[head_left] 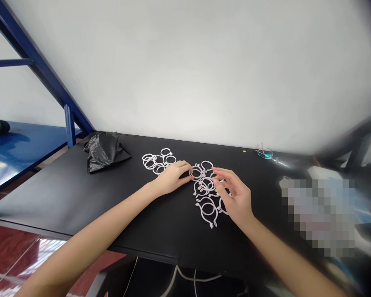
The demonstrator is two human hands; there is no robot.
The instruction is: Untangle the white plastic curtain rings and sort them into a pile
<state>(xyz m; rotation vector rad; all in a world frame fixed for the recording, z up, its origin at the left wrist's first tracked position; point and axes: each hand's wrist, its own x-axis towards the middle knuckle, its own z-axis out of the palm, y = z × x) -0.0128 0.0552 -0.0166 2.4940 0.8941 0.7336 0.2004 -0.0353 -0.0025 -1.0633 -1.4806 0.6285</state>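
Note:
Several white plastic rings lie on a black table (64, 185). One cluster of rings (157, 161) sits toward the back left; a second pile of rings (206, 198) lies in the middle. My left hand (173, 177) rests on the table with its fingertips pinching a ring (197, 172) at the top of the middle pile. My right hand (235, 194) hovers over the right side of that pile, fingers spread and slightly curled, touching the rings.
A crumpled black plastic bag (103, 150) lies at the table's back left. A small looped cord (266, 153) lies near the white wall at the back right. A blue metal frame (69, 123) and shelf stand to the left. Cables hang under the front edge.

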